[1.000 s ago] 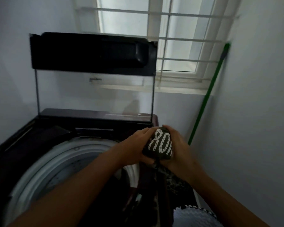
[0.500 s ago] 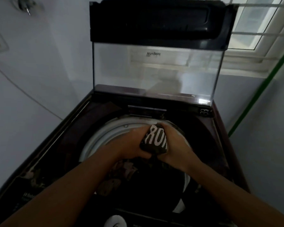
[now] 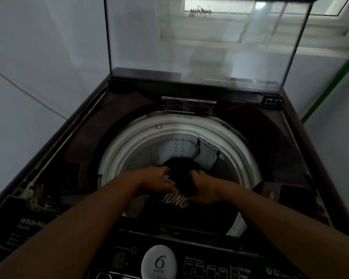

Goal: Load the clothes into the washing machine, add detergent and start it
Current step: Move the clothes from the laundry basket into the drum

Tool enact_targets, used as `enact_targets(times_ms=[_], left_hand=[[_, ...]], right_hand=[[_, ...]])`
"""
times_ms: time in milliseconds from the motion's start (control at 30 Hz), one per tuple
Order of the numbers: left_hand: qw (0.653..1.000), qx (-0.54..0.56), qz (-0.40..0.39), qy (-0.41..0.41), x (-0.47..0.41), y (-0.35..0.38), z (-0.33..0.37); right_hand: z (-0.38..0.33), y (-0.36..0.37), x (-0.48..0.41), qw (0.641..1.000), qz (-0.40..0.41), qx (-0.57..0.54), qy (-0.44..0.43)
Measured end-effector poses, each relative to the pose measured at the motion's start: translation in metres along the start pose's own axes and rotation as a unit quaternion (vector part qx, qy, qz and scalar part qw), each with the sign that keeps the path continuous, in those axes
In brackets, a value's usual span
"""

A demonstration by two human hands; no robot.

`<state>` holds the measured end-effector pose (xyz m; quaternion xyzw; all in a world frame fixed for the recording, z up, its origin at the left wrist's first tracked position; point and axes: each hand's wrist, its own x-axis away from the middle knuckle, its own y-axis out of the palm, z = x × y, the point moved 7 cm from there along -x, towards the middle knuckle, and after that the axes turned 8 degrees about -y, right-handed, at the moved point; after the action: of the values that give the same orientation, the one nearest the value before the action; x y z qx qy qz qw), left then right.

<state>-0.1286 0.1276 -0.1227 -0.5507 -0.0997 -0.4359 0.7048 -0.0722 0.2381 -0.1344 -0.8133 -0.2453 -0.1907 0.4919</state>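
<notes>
A dark top-loading washing machine (image 3: 85, 150) stands open, its glass lid (image 3: 206, 43) raised upright at the back. Inside the white drum rim (image 3: 250, 158) both my hands hold a bunched dark garment with white lettering (image 3: 181, 176). My left hand (image 3: 157, 180) grips its left side and my right hand (image 3: 205, 188) grips its right side, fingers curled into the cloth. The garment hangs down into the drum over other dark clothes. A white cloth piece (image 3: 207, 156) lies against the drum's far right wall.
The control panel (image 3: 206, 268) with a round white badge (image 3: 159, 262) runs along the near edge. White walls close in on the left and right. A green pole (image 3: 330, 87) leans in the right corner. A window sits behind the lid.
My view tilted down and closer to the machine. Both hands lowered the dark garment from above the rim down into the drum.
</notes>
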Motion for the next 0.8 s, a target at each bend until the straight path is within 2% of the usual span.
enact_targets(times_ms=[67, 133, 200, 300, 367, 467, 633, 800], left_hand=[[1.0, 0.011, 0.021, 0.019, 0.0, -0.004, 0.006], [0.997, -0.05, 0.054, 0.032, 0.002, -0.007, 0.014], [0.985, -0.134, 0.101, 0.029, 0.005, -0.009, 0.02], [0.965, -0.171, 0.195, 0.037, 0.011, -0.022, 0.036], [0.946, -0.203, 0.249, 0.048, 0.019, -0.034, 0.053], [0.899, -0.242, 0.351, 0.103, 0.036, -0.054, 0.089], [0.871, -0.239, 0.403, 0.145, 0.041, -0.071, 0.142], [0.853, -0.217, 0.447, 0.161, 0.04, -0.082, 0.202]], right_hand=[[0.0, -0.002, 0.003, 1.0, 0.006, 0.015, 0.0], [-0.001, -0.009, 0.007, 0.999, 0.033, 0.017, -0.007], [-0.001, -0.021, 0.014, 0.996, 0.078, 0.032, -0.014], [0.0, -0.044, 0.032, 0.979, 0.179, 0.099, -0.026], [0.002, -0.06, 0.047, 0.96, 0.245, 0.133, -0.035], [0.008, -0.081, 0.069, 0.931, 0.318, 0.176, -0.028], [0.027, -0.117, 0.112, 0.883, 0.416, 0.215, 0.015], [0.053, -0.147, 0.152, 0.863, 0.454, 0.217, 0.037]])
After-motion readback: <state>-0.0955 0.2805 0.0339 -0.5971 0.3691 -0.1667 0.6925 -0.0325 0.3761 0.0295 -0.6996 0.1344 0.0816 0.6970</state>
